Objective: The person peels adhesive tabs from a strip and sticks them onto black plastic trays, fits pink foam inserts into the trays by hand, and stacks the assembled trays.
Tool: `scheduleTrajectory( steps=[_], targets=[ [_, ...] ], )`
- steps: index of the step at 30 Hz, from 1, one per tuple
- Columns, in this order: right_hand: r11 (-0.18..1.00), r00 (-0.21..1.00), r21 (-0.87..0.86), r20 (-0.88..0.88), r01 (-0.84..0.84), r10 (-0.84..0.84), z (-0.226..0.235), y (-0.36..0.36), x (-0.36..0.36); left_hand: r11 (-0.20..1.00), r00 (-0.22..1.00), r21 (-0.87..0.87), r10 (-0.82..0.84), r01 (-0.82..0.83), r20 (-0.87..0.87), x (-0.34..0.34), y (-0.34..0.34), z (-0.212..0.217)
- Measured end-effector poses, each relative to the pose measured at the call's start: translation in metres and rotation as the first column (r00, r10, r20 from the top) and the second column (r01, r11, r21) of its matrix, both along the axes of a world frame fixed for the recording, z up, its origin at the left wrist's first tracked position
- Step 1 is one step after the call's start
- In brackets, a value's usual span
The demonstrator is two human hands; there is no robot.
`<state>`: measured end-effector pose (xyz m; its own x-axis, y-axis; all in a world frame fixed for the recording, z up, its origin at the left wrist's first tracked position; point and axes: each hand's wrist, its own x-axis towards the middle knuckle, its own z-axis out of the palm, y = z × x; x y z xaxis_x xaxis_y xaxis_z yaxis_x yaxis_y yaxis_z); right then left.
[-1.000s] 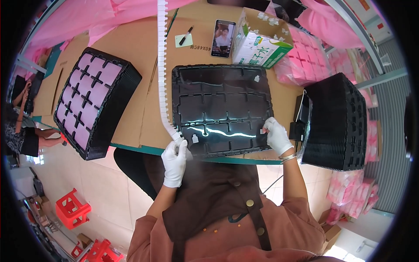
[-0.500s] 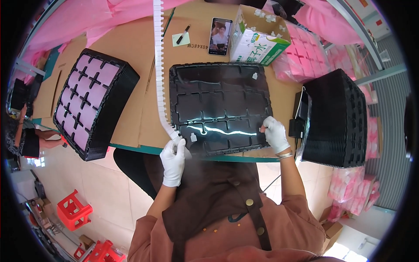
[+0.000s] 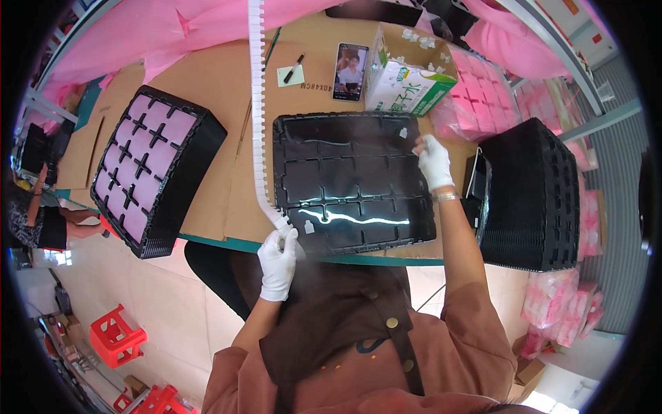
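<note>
A black plastic tray [image 3: 355, 176] with moulded compartments and a glossy surface lies on the cardboard-covered table. One small white sticker [image 3: 309, 227] is near its lower left corner, another [image 3: 403, 132] near its upper right. My white-gloved left hand [image 3: 278, 268] pinches the lower end of a long white strip of tabs [image 3: 258, 124] beside the tray's near left corner. At the tray's right edge is my right hand [image 3: 436, 164], gloved with bare fingertips. Its fingers are drawn together, and whatever they may hold is hidden.
Left stands a stack of black trays with pink inserts [image 3: 141, 162]; right, a taller black tray stack [image 3: 534, 200]. Behind the tray are a phone [image 3: 350, 72], an open carton [image 3: 407, 79] and a pen [image 3: 294, 69] on a note. Red stools [image 3: 117, 337] stand on the floor.
My right hand has moved away from me along the tray's right edge, from its lower part toward the upper right corner. The left hand still pinches the strip. The view has shifted slightly.
</note>
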<state>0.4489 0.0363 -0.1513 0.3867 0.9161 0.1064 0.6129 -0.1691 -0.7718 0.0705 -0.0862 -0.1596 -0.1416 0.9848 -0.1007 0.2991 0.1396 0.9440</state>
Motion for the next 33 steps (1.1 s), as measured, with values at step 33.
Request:
scheduleTrajectory(
  steps=[33],
  targets=[
    [0.943,0.945,0.087,0.088,-0.322,0.315,0.016,-0.012,-0.096,0.998,0.999,0.049,-0.023,0.025,-0.049,-0.002,0.003,0.007]
  ],
)
